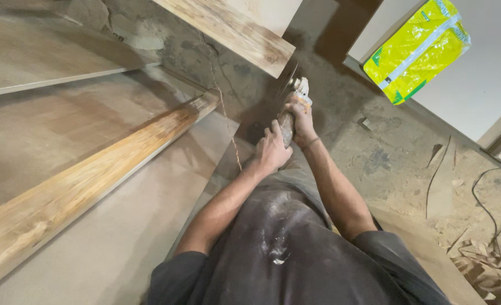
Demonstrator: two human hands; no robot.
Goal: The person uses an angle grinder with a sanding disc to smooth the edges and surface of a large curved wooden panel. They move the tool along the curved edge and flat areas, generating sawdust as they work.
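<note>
Both hands gripped a grinder (293,107) at the floor's (386,147) far centre, left hand (272,149) closed on its body and right hand (301,121) nearer the disc, a steady two-handed hold seeming wisest beside the board (92,175).

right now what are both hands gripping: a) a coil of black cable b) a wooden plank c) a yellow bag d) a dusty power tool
d: the left hand and right hand both wrap the dusty power tool; the yellow bag lies apart.
</note>
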